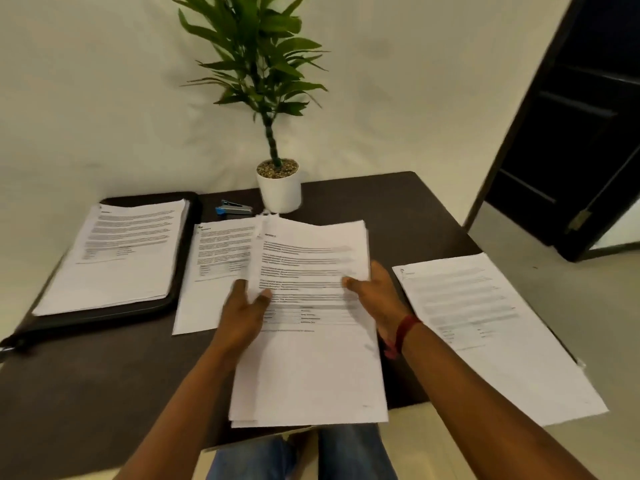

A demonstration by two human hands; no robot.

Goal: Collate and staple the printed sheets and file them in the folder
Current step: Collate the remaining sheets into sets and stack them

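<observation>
A stack of printed sheets [308,368] is held above the dark table [86,393], its near edge past the table's front. My left hand [242,317] grips its left edge, thumb on top. My right hand [377,299] grips the right edge, thumb on the top page. Beneath and to the left lies another printed sheet [207,289]. A pile of sheets [117,268] rests on the open black folder [180,271] at the left. One more set of sheets [491,334] lies at the right, overhanging the table edge. A blue stapler [232,208] sits at the back.
A potted plant in a white pot [279,190] stands at the table's back edge, just right of the stapler. A dark door [575,140] stands open at the right. My knees in jeans [349,452] show below the table's front edge.
</observation>
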